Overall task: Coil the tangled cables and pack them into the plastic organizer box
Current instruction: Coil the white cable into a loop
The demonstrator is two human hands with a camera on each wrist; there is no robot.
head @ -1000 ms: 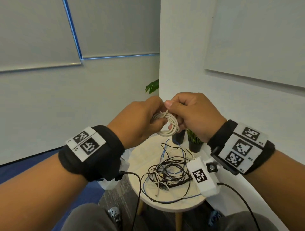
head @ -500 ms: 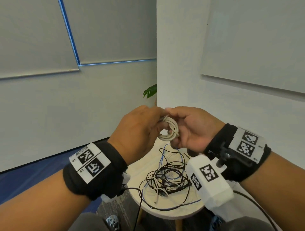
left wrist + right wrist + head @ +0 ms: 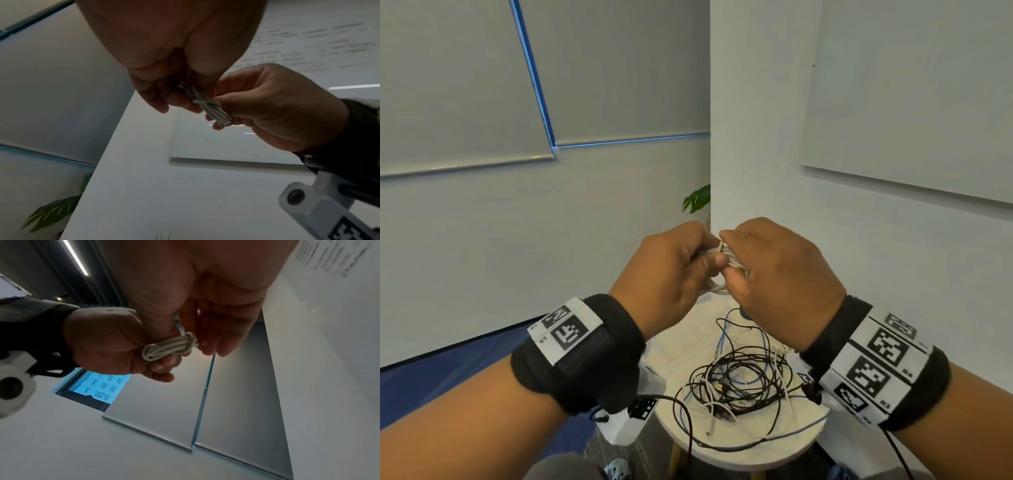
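Held up above the round table (image 3: 736, 448), the white cable coil (image 3: 717, 289) is clamped in the curled left hand (image 3: 671, 274), while the right hand (image 3: 777, 277) pinches its wrapped end at 12 o'clock. Keeping that wrap taut should stop the loops springing apart; the tangled cables (image 3: 739, 383) wait below, and no organizer box shows.

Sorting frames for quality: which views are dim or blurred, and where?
Head view: evenly lit, white cable coil mostly hidden between hands. Left wrist view: dim, left hand backlit, whiteboard writing blurred. Right wrist view: right hand shadowed, ceiling light strip bright.
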